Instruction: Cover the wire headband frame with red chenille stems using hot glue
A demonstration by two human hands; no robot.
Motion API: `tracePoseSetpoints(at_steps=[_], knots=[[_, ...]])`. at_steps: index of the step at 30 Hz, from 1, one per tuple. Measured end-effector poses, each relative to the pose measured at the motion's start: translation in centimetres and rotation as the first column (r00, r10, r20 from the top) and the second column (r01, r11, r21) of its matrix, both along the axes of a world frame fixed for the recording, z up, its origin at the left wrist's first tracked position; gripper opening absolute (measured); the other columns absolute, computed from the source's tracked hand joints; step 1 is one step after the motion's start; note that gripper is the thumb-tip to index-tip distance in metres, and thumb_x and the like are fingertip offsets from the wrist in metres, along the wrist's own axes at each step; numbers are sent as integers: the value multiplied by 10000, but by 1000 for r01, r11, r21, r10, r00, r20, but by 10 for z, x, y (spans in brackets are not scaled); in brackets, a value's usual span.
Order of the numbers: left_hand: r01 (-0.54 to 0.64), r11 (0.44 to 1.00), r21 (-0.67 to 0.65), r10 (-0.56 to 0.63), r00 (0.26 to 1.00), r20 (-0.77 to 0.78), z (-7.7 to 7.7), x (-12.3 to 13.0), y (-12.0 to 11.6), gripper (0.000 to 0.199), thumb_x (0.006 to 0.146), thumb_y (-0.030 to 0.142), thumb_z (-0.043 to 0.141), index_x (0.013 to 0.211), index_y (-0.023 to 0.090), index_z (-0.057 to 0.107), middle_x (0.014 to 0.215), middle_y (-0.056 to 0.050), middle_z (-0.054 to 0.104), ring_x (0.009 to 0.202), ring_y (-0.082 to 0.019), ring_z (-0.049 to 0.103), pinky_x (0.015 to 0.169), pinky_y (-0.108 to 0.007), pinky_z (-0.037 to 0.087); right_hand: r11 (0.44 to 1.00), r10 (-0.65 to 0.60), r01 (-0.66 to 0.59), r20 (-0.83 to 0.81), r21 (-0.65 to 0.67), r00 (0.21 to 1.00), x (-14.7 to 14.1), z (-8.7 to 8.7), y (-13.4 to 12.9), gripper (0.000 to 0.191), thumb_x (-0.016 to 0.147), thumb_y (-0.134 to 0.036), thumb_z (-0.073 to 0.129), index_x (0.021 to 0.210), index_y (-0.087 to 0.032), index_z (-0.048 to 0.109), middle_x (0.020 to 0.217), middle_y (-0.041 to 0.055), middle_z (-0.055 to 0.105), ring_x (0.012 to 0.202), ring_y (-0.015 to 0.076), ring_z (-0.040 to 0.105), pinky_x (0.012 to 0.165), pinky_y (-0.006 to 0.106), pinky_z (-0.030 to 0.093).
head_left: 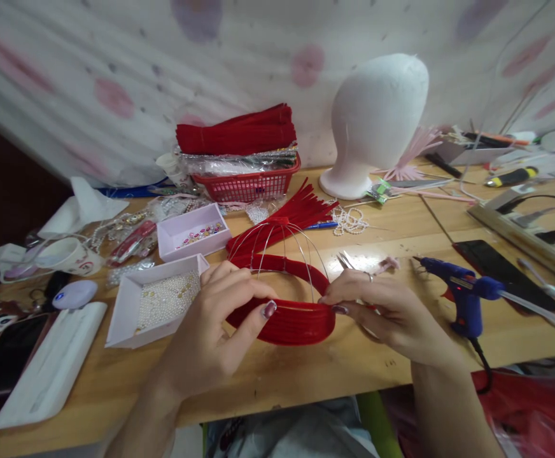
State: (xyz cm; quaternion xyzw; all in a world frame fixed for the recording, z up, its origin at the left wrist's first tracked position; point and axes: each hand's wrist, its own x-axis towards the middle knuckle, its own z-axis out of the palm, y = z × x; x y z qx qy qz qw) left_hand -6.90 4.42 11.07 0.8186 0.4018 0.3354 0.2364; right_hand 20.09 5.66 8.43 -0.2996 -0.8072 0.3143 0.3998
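Note:
A round headpiece frame with a red velvety band (296, 323) and thin silver wires arching to a red top is between my hands, just above the table. My left hand (230, 312) grips the band's left side, its thumb lying along the near rim. With thumb and fingers pinched, my right hand (377, 308) holds the band's right end. Scissors (347, 259) show their blades just beyond my right hand; the hand covers their middle, and I cannot tell whether it touches them. Behind the frame lies a bundle of red fuzzy stems (301, 207).
Left are a white box of pearl beads (167, 302), a box of coloured gems (205, 235) and a white power bank (51, 366). A red basket (249, 184) and a foam head (377, 114) stand behind. Right are a blue glue gun (466, 289), a phone (501, 270) and a power strip (540, 235).

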Motion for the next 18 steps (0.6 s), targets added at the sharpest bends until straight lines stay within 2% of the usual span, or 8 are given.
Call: tracePoseSetpoints(at_steps=[5, 13, 16, 18], knots=[[21, 1000, 23, -22, 1000, 19, -1, -1, 3, 198, 969, 110, 508, 926, 214, 671, 753, 26, 567, 796, -172, 488, 788, -340, 376, 995, 16, -15, -7, 95, 1000, 0, 3, 0, 333, 948, -12, 509, 1042, -226, 745, 932, 45, 749, 860, 140, 697, 733, 242, 565], [88, 996, -28, -84, 992, 98, -6, -9, 7, 302, 987, 95, 513, 1087, 302, 710, 787, 45, 568, 792, -155, 486, 756, -313, 381, 994, 24, -24, 0, 104, 1000, -1, 3, -2, 331, 952, -19, 509, 1054, -227, 746, 940, 47, 742, 862, 139, 691, 738, 246, 569], [99, 994, -42, -96, 992, 85, -8, -12, 6, 271, 934, 148, 650, 1117, 336, 717, 828, 43, 566, 811, -161, 488, 768, -317, 388, 994, 12, -13, 8, 105, 1000, 0, 1, -1, 337, 948, -6, 515, 1054, -225, 748, 941, 41, 739, 871, 130, 688, 755, 236, 566], [93, 995, -46, -90, 993, 77, -9, -12, 6, 366, 833, 183, 792, 1145, 355, 710, 863, 43, 568, 839, -171, 492, 775, -313, 402, 995, 15, -14, -4, 100, 1000, 1, -1, -1, 344, 943, 7, 519, 1058, -223, 748, 947, 40, 735, 880, 126, 686, 771, 235, 563]])
